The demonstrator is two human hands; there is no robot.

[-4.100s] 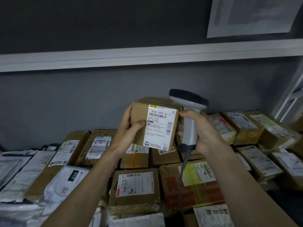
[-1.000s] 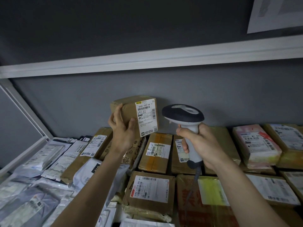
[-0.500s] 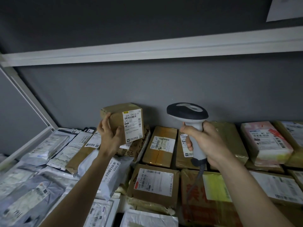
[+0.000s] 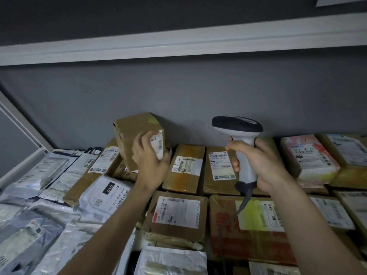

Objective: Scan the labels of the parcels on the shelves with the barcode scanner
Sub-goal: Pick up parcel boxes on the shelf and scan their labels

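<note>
Left hand (image 4: 148, 161) gripping brown box (image 4: 132, 135), white label (image 4: 158, 144) on side face, tilted. Right hand (image 4: 258, 165) wrapped round scanner (image 4: 239, 139) handle: dark head, white body.

left hand (image 4: 148, 161) grips small cardboard box (image 4: 135, 135) — box tilted, its white label (image 4: 158, 144) turned edge-on toward the right, partly under the fingers. box sits above the back row of parcels, near the grey wall (image 4: 178, 92). right hand (image 4: 260, 165) wraps the handle of the barcode scanner (image 4: 241, 143), right of the box, dark head up, cable (image 4: 243, 203) hanging below. just below the box — a brown parcel with white label (image 4: 183, 167); lower left of it, a white mailer marked 010 (image 4: 103, 195).
</note>
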